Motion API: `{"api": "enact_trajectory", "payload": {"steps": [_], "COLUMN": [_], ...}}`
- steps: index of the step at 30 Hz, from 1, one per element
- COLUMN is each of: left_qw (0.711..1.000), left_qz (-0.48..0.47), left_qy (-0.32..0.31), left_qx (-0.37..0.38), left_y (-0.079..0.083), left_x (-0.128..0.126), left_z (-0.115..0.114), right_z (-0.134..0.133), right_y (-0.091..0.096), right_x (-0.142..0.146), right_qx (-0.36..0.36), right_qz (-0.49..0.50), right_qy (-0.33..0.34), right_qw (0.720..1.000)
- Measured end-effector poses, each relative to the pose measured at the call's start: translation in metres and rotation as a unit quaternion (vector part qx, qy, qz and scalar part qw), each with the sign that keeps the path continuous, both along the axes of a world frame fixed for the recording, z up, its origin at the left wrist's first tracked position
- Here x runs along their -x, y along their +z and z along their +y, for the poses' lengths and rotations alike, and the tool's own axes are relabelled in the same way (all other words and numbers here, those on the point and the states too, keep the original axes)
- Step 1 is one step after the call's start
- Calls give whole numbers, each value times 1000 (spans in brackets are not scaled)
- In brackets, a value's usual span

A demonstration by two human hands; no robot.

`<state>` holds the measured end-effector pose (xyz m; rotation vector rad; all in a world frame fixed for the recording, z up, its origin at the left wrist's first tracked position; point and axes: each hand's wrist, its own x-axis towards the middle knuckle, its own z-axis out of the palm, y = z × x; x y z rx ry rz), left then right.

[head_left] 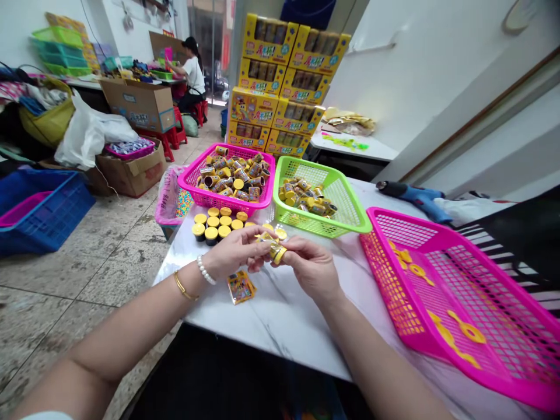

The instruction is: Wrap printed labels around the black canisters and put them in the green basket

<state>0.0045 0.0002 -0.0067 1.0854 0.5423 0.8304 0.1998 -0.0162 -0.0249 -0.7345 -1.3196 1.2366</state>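
On the white marble table [280, 315], largest things first:

Large pink basket: a mesh basket [481, 303] lies at the right edge, tilted, with a few flat yellow plastic pieces [459, 332] in it.

Far pink basket: a basket [195, 186] at the far left of the table, heaped with small wrapped cylinders.

Green basket: a basket [345, 204] just beside it, about a third full of the same cylinders.

Upright cups: a cluster of small dark cups with yellow tops [216, 224] stands near the left hand, apart from it.

Loose label: a printed yellow sticker [240, 287] lies flat on the table below the hands.

Left hand: the left hand [236, 251] pinches one side of a small yellow cylinder [275, 249] with thumb and fingertips.

Right hand: the right hand [310, 268] grasps the other side, fingers curled round it.

Where the cylinder is: raised just above the tabletop between both hands, in front of the cups.

Handling, as a judgement: it looks very light and stiff, likely thin plastic with a glossy wrap, so somewhat slippery. Best held by the two ends or round the waist with fingertips; a hard squeeze could crease the wrap.
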Motion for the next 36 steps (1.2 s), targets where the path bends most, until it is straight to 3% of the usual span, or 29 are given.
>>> {"api": "enact_trajectory", "payload": {"steps": [5, 10, 14, 19, 25, 30, 36], "left_qw": [998, 998, 997, 997, 997, 995, 996], "left_qz": [66, 22, 41, 26, 46, 14, 53], "left_qy": [1, -43, -29, -49, -27, -72, -35], "left_qx": [3, 45, 49, 53, 52, 74, 69], "left_y": [-5, -1, -2, -3, -4, -2, -4], "left_x": [-1, -1, -1, -2, -3, -1, -2], "left_z": [0, -2, -2, -2, -2, -2, -1], "right_z": [-3, -7, -10, -13, -14, -12, -12], "right_y": [2, 5, 8, 9, 5, 3, 5], "right_x": [3, 3, 5, 7, 7, 7, 9], "right_qx": [12, -29, -3, -38, 4, 23, -1], "right_qz": [-10, -5, -9, -32, -16, 9, -53], "right_qy": [21, -5, 9, -17, -2, -26, 4], "right_qw": [1000, 1000, 1000, 999, 1000, 999, 999]}}
